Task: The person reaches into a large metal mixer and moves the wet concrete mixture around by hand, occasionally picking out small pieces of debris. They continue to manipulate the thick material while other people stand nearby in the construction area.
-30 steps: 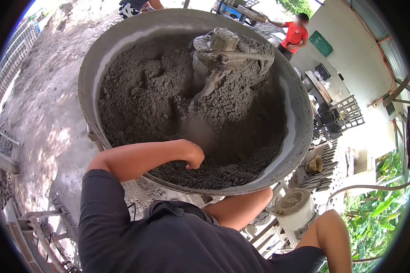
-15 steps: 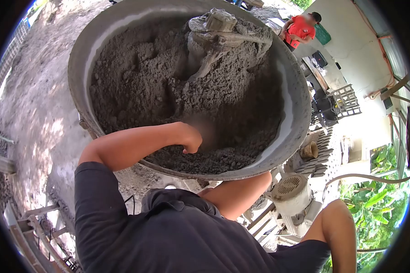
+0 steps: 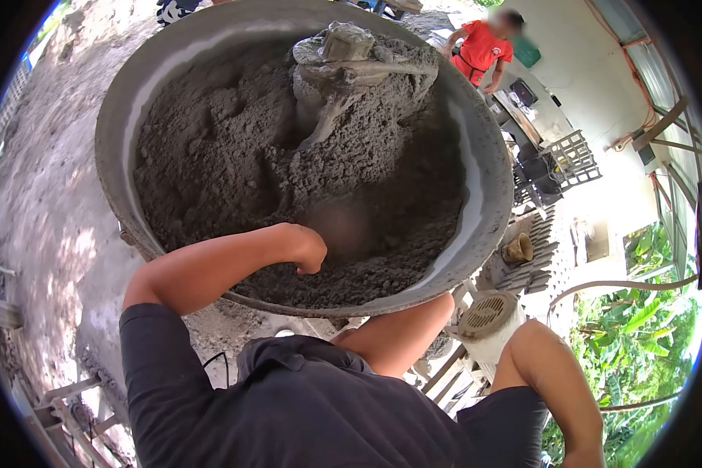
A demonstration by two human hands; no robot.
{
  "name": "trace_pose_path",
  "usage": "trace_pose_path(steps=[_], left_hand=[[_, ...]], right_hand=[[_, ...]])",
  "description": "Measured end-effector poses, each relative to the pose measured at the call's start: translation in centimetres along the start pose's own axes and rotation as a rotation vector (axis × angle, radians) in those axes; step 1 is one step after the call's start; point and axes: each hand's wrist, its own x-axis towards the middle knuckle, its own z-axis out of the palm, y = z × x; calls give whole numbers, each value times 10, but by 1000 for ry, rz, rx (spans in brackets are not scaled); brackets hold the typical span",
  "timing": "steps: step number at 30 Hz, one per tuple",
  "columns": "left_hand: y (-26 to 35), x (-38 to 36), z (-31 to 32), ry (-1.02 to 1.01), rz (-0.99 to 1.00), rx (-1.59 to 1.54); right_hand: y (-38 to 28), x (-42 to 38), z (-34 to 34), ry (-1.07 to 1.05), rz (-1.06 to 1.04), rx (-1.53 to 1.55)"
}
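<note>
My left hand [image 3: 310,251] hangs over the near part of a large round mixing pan [image 3: 487,195], its fingers curled in under the palm. Whatever it holds, if anything, is hidden, and a smeared patch lies beside it. Damp, crumbly grey mortar mix [image 3: 210,156] fills much of the pan. Out of the mix at the far side rises a mortar-caked mixing arm [image 3: 343,58]. My right arm bends down along the right side of the view, and its hand is out of the frame.
A person in a red shirt [image 3: 487,51] stands beyond the pan, by a wall. To the right are a dusty motor [image 3: 487,316], a bucket [image 3: 518,248], stacked ribbed pieces [image 3: 546,253] and a black crate [image 3: 573,160]. Patterned clothing [image 3: 175,9] shows at the top left.
The view has shifted, so the pan sits slightly further left and lower. My left hand stays curled over the mix. The person in red has changed posture, and patterned clothing has appeared at the top left.
</note>
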Motion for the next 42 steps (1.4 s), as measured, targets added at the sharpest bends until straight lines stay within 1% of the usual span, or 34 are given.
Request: trace_pose_path(steps=[2, 3, 5, 6, 7, 8, 9, 10, 11, 12, 13, 14, 15, 16, 17, 18, 19, 21, 22, 23, 25, 26, 28, 29, 30, 31, 32, 33, 35, 40, 42], left_hand=[[-2, 5, 4, 21, 3, -36], [-2, 6, 4, 25, 0, -18], [-2, 6, 2, 18, -37, -85], [-1, 4, -1, 8, -19, -60], [-3, 4, -2, 10, -29, -37], [-7, 8, 1, 16, 8, -7], [-10, 12, 5, 18, 47, 23], [-14, 16, 8, 39, 27, -3], [-14, 17, 9, 27, 23, 22], [-15, 18, 9, 42, 35, 10], [-16, 20, 10, 56, 47, -1], [-21, 22, 15, 115, 95, -19], [-21, 19, 11, 107, 91, 4], [-17, 12, 8, 107, 49, -22], [-11, 8, 7, 100, 13, -58], [-7, 7, 1, 9, -46, -36], [-5, 4, -1, -4, -39, -37], [-3, 0, -2, -118, -85, 24], [-4, 2, 0, -124, -87, 18], [-5, 6, 5, -92, -78, 23], [-6, 10, 10, -64, -68, 22], [-7, 11, 10, -32, -38, -13], [-9, 14, 11, 4, -7, -50], [-12, 15, 12, 46, -4, -44], [-14, 15, 13, 89, -1, -39], [-12, 12, 9, 91, -2, -46], [-9, 7, 4, 76, -26, -50], [-8, 4, 1, 59, -50, -54], [-12, 12, 9, 43, -31, -55], [-13, 11, 8, 35, -31, -80], [-14, 10, 8, 65, -27, -97]], right_hand=[[18, -23, -2, 146, -21, 142], [31, -40, -6, 272, -37, 275], [66, -92, 0, 485, -49, 572], [92, -93, 29, 828, 172, 511], [117, -114, 37, 832, 320, 486], [139, -144, 38, 726, 479, 518], [163, -164, 52, 718, 705, 480], [191, -188, 72, 744, 861, 442], [206, -205, 93, 655, 1310, 291], [226, -231, 121, 489, 1478, 163], [238, -263, 149, 107, 1528, -191], [236, -312, 185, -391, 1516, -395], [212, -330, 202, -911, 1490, -391], [219, -299, 197, -1548, 1583, 211], [209, -311, 216, -1510, 1479, 526], [202, -324, 243, -1408, 1623, 888], [196, -325, 260, -1401, 1627, 904], [191, -324, 279, -1156, 1528, 1017], [193, -313, 271, -1171, 1412, 870], [196, -310, 264, -1171, 1405, 879], [203, -309, 250, -1144, 1518, 890], [207, -309, 247, -1145, 1516, 896], [213, -310, 241, -1233, 1477, 597], [215, -312, 239, -1236, 1476, 599], [218, -314, 238, -1191, 1496, 560], [221, -316, 237, -1147, 1513, 521], [222, -315, 231, -1105, 1508, 536], [223, -319, 231, -1110, 1503, 541], [221, -327, 236, -1065, 1514, 533], [218, -331, 248, -1107, 1492, 607], [216, -332, 253, -1120, 1497, 628]])
